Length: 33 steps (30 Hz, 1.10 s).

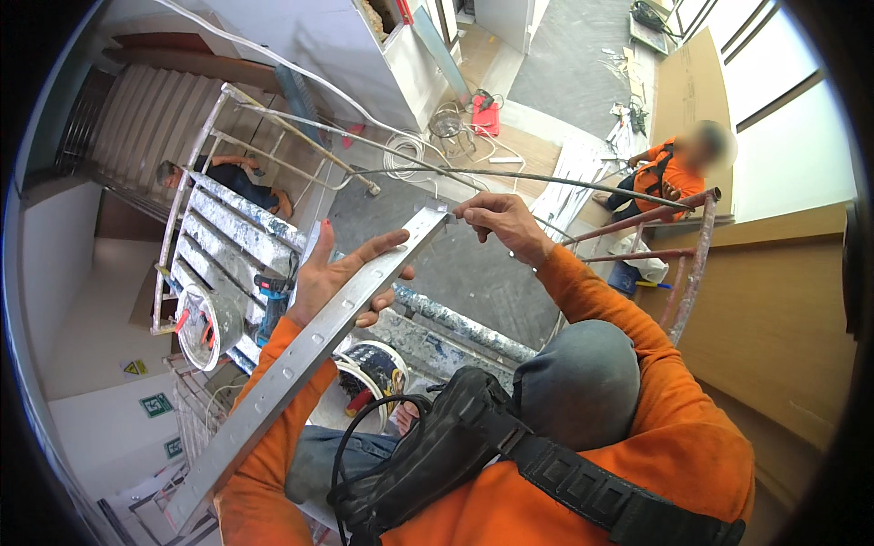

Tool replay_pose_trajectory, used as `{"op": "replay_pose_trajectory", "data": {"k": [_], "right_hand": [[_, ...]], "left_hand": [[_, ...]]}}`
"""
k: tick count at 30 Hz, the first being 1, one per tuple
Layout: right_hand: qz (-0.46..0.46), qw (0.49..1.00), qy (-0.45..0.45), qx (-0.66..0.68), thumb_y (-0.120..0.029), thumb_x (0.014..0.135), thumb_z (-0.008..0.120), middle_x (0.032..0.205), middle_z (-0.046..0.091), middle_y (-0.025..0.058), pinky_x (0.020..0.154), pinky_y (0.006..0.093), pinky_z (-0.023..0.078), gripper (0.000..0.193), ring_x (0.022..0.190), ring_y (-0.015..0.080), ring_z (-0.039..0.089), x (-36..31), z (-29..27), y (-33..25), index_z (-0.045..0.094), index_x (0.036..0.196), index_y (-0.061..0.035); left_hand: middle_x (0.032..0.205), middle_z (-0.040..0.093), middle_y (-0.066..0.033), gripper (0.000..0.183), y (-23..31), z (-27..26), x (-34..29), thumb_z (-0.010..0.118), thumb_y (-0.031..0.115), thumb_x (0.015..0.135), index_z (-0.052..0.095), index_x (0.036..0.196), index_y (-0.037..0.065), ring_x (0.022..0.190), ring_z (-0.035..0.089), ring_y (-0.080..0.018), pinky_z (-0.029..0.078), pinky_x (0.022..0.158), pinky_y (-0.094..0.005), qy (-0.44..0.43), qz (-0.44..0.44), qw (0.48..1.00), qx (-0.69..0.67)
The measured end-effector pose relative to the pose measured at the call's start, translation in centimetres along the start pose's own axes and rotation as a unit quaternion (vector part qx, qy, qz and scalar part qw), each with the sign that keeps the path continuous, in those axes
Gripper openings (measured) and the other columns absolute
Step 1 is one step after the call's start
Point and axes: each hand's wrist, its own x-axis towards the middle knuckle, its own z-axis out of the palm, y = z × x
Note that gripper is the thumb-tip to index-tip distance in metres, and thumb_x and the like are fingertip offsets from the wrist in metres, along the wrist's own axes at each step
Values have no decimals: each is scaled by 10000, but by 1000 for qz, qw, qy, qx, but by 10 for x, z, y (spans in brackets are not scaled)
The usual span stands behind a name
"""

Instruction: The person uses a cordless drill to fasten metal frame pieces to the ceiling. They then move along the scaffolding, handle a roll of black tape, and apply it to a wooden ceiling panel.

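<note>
A long, silvery metal channel with a row of holes runs diagonally from the lower left up to the middle. My left hand cradles its upper part, thumb raised to one side and fingers wrapped beneath and across it. At the channel's upper end, my right hand is closed in a pinch by a small bent tab. Whether the fingertips grip that tab or a small separate piece, I cannot tell. The lower part of the channel lies over my left forearm.
Below me is a paint-spattered scaffold platform carrying a white bucket, a blue cordless drill and a bucket of dark small parts. Scaffold rails rise at both sides. One person crouches right; another is left.
</note>
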Motion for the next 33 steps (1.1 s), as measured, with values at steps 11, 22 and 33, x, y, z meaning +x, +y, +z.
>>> {"op": "replay_pose_trajectory", "data": {"k": [11,22,33], "right_hand": [[-93,802,-104,-581,-325,780,710,769,738,146,675,481,553,242,748,313,725,133,-11,67,774,712,-102],[-47,748,-169,-640,-245,809,714,994,775,147,767,454,598,204,945,349,750,171,80,76,798,918,-94],[117,700,-108,-697,-203,857,637,1133,734,224,930,474,562,308,1090,376,706,166,-36,90,765,1072,-24]], "left_hand": [[1422,399,-372,1057,14,126,-29,580,727,899,212,1613,40,945,699,-369,670,629,-429,-89,21,986,140],[1274,583,-280,1366,-32,201,-31,808,696,729,54,1633,3,1004,702,-265,579,895,-316,-195,-191,957,98],[1620,171,-323,1301,-62,177,-34,762,598,801,-17,1628,-36,1495,238,-396,213,1190,-477,-381,174,876,240]]}}
